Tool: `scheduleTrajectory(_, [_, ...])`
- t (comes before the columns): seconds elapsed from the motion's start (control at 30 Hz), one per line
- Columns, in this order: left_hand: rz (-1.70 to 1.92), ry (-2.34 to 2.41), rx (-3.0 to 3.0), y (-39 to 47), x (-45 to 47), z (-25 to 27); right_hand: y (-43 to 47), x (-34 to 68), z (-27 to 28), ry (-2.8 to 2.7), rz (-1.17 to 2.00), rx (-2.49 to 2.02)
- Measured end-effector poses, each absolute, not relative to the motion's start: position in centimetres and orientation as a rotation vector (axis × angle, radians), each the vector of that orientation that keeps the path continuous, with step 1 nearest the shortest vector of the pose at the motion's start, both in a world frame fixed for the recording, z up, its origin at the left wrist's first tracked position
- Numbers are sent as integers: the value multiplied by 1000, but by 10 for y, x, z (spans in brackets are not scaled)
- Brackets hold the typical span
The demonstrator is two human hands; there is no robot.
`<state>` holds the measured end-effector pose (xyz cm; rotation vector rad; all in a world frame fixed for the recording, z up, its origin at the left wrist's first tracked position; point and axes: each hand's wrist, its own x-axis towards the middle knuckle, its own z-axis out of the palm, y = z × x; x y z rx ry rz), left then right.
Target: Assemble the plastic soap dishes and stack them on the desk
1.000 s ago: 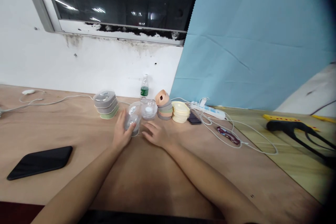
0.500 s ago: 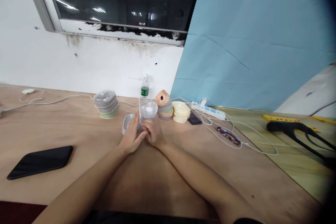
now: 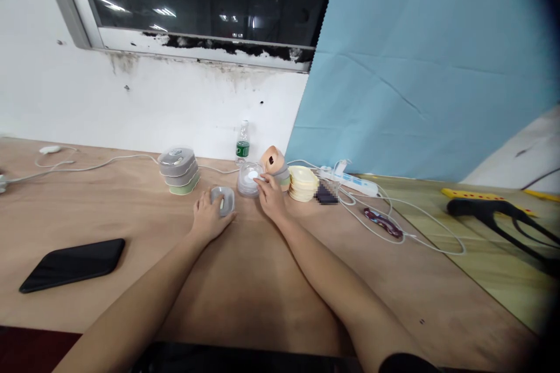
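Note:
My left hand (image 3: 208,219) bends around the left and near sides of a small grey box (image 3: 227,208). Its thumb lies along the near edge and its fingers reach the top, where a glossy clear cover seems to lie. A small pale piece (image 3: 221,203) shows there beside the index finger. My right hand (image 3: 272,198) has its fingertips pinched together at the right side of a clear round stack of plastic (image 3: 246,187). A white round piece (image 3: 252,176) sits in that stack, against the fingertips. Whatever is between them is too small to make out.
Stacked lidded boxes (image 3: 177,172) stand at the left. Behind are a bottle (image 3: 242,148), tilted peach and grey boxes (image 3: 273,160), and a cream stack (image 3: 303,183). A power strip (image 3: 356,183) and loose cables lie right. A black phone (image 3: 72,265) lies near left.
My hands were together around an upright clear cover; now they are apart. My left hand has come down on the grey box, which sits farther right. My right hand has moved to the clear stack.

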<state>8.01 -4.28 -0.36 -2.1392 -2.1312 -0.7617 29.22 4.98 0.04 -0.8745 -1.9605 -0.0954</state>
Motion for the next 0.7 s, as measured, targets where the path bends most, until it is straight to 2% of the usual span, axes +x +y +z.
scheduleTrajectory(0.23, [-772,-2234,-2173,-46,78,0,41,290,7,-2009,-215,-977])
scheduleTrajectory(0.37, [-892,-2241,-2165,-46,77,2,35,289,9,-2036,-224,-1014])
scheduleTrajectory(0.53, [-1292,-2196,-2122,-44,76,5,25,289,7,-1970,-244,-909])
scheduleTrajectory(0.7, [-1688,-1879,-2177,-49,79,9,7,276,4,-2215,-181,-625])
